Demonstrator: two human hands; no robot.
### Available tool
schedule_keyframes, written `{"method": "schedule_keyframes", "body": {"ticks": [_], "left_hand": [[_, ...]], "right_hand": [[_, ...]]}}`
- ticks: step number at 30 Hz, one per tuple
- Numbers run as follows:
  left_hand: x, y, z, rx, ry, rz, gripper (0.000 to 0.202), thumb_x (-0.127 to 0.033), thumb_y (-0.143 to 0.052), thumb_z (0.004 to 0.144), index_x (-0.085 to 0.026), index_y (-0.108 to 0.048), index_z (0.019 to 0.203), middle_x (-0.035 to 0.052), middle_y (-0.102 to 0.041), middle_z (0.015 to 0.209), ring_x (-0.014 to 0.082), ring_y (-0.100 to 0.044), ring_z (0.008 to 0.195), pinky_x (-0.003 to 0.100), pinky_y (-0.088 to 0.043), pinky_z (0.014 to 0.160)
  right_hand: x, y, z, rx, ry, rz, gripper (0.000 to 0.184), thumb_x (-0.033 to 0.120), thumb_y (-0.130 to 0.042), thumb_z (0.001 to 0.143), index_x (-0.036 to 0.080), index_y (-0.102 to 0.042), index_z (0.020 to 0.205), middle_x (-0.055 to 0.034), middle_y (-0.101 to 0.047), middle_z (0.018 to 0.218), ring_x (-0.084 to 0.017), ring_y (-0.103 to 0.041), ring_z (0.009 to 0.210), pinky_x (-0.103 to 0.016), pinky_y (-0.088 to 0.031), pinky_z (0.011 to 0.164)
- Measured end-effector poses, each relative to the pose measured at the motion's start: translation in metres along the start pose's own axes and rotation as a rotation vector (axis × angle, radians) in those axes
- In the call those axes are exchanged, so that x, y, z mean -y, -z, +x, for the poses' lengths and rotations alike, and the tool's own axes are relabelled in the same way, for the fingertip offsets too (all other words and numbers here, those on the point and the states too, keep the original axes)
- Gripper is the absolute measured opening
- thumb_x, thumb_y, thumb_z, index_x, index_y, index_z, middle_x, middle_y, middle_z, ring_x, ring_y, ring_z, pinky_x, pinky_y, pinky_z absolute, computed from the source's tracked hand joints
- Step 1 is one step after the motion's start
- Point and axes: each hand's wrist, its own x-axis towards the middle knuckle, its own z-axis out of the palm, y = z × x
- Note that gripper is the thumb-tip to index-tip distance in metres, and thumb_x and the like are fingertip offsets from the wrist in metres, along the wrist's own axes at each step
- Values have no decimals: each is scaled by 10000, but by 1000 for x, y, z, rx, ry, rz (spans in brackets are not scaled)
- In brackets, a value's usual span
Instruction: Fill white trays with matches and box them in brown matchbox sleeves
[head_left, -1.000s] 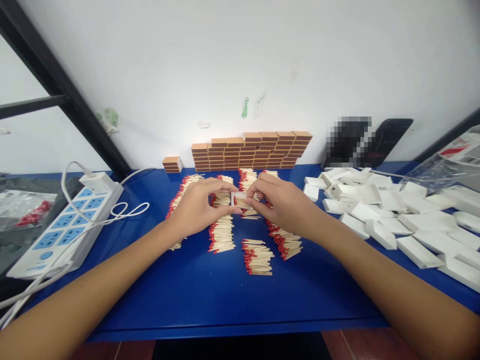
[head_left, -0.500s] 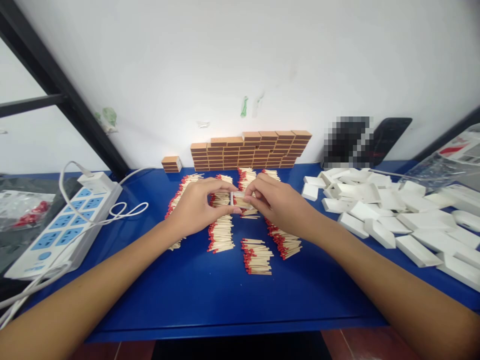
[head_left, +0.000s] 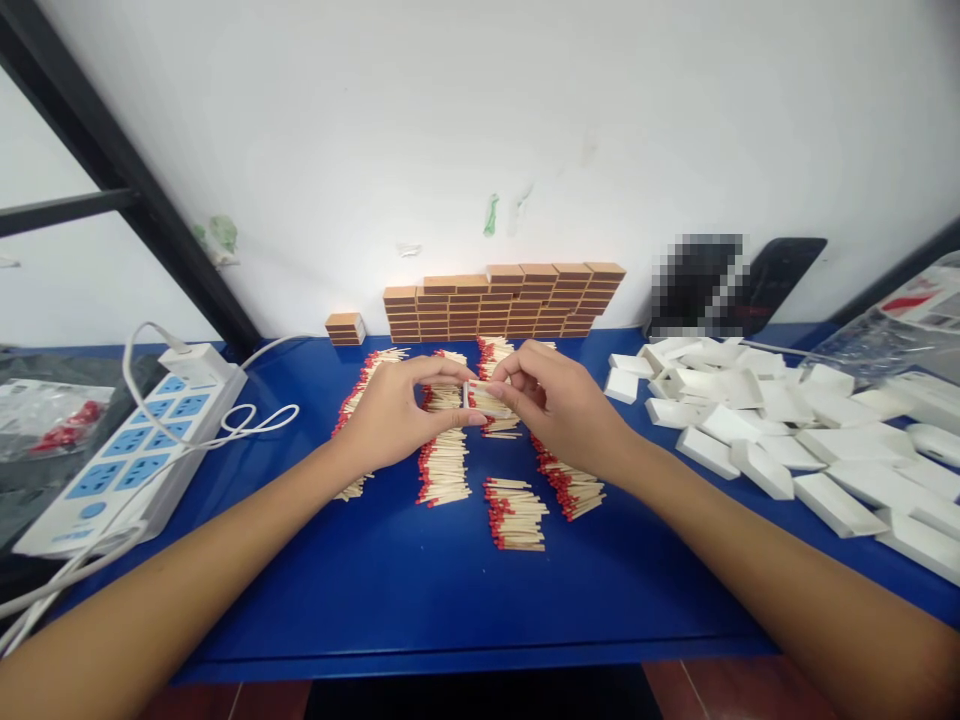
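My left hand point(head_left: 390, 412) grips a small white matchbox tray point(head_left: 466, 396) between thumb and fingertips. Matches lie inside the tray, though fingers cover much of it. My right hand point(head_left: 562, 398) is closed in a pinch at the tray's right side. A red match head point(head_left: 473, 383) shows just left of its fingertips; how many matches it pinches is hidden. Beneath and around both hands, red-tipped matches lie in rows: a middle row point(head_left: 444, 470), a left row point(head_left: 369, 385) and a right row point(head_left: 568, 482). Nearer to me is a separate bunch of matches point(head_left: 517, 518).
Stacked brown matchboxes point(head_left: 491, 310) line the wall, with a smaller stack point(head_left: 345, 328) to their left. White trays point(head_left: 757, 400) are heaped at right. A power strip point(head_left: 135, 450) with white cables lies at left. A dark phone-like object point(head_left: 787, 285) leans at the back right.
My right fingertips have shifted slightly up at the tray, and red match heads show there now. My left hand keeps its grip on the tray.
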Motion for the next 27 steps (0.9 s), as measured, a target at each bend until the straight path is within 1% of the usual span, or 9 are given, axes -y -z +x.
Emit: {"method": "schedule_keyframes", "body": {"ticks": [6,11,13,16,18,21,23,25,27], "left_hand": [[-1,0,0,15,14,-4,397,-433,-918,751,-231,-792,1068,27,-806,1071,212,-756,971,341,-599,911],[0,1,0,5,-11,32,399,-439,-909,766,-235,-789,1088,24,-805,1062,209,-752,964,334,-592,885],[2,1,0,0,-11,37,400,-436,-909,766,-231,-786,1087,26,-806,1078,211,-758,985,332,-594,904],[5,3,2,-50,4,86,391,-423,-913,763,-223,-777,1070,30,-807,1096,218,-765,1009,337,-595,933],[8,4,2,-88,12,136,384,-416,-914,766,-227,-772,1068,25,-808,1105,223,-768,1016,346,-592,941],[11,6,3,-101,9,184,380,-413,-910,775,-241,-768,1082,13,-807,1119,226,-769,1015,356,-588,928],[10,6,3,-95,-1,208,379,-414,-909,777,-240,-768,1083,12,-807,1115,225,-764,1020,361,-586,927],[9,6,3,-92,-19,228,379,-413,-907,780,-233,-768,1084,18,-806,1112,224,-757,1026,365,-583,939],[8,5,2,-87,-40,240,380,-409,-904,785,-224,-765,1087,26,-804,1116,223,-752,1027,372,-581,951]], "right_hand": [[-3,0,0,23,61,-54,113,279,-591,1033,213,-649,963,-26,-595,886,-157,-507,707,-301,-393,656],[-2,6,0,52,56,-135,70,237,-618,998,208,-682,988,-28,-593,902,-164,-525,743,-300,-388,673],[-2,8,1,36,63,-134,74,236,-628,992,203,-694,987,-24,-588,887,-158,-521,731,-297,-386,672],[-2,14,4,1,41,-148,93,242,-636,984,195,-699,934,-12,-577,826,-151,-515,704,-294,-376,661],[-4,19,6,81,20,-178,112,260,-655,970,201,-705,890,-7,-579,786,-156,-523,699,-295,-366,652],[-6,24,6,367,20,-216,81,264,-693,944,206,-729,899,-22,-636,827,-169,-562,738,-297,-383,671],[-5,24,4,514,12,-226,44,228,-704,930,195,-733,927,-40,-679,909,-171,-590,771,-297,-406,696],[-4,23,3,573,-4,-223,35,182,-694,928,185,-729,933,-48,-701,968,-168,-607,792,-294,-426,717],[-2,21,3,595,-17,-210,70,140,-671,931,184,-724,919,-44,-713,986,-165,-615,807,-289,-435,728]]}}
